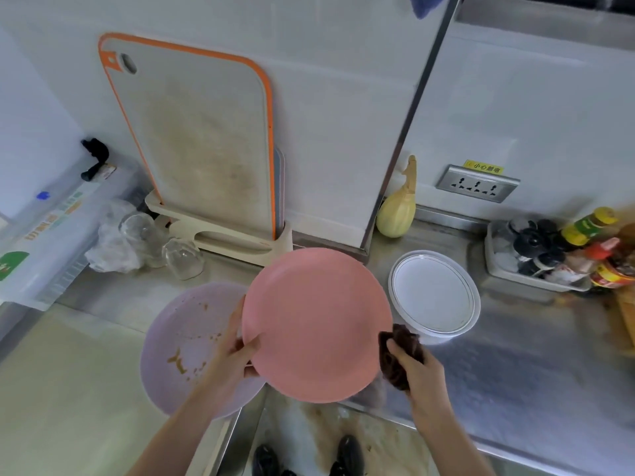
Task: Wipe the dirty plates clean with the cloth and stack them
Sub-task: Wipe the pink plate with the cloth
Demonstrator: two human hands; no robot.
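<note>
A steel kitchen surface runs along a white wall, seen from above. Over its front edge the pink plate is held up, tilted toward the camera, its face looking clean. It looks like thin, stiff plastic: light, probably not fragile, but smooth enough to slip, so the rim is the place to take it. The left hand does that, its grip pinching the near-left rim, thumb on the face and fingers behind, so the plate stands out up and to the right of the grip. The right hand has its grip closed round the bunched brown cloth, soft and limp, just beside the plate's right rim. Beneath the left hand lies the lilac plate, smeared with brown sauce. To the right sits a stack of white plates, the likely place for the pink one.
</note>
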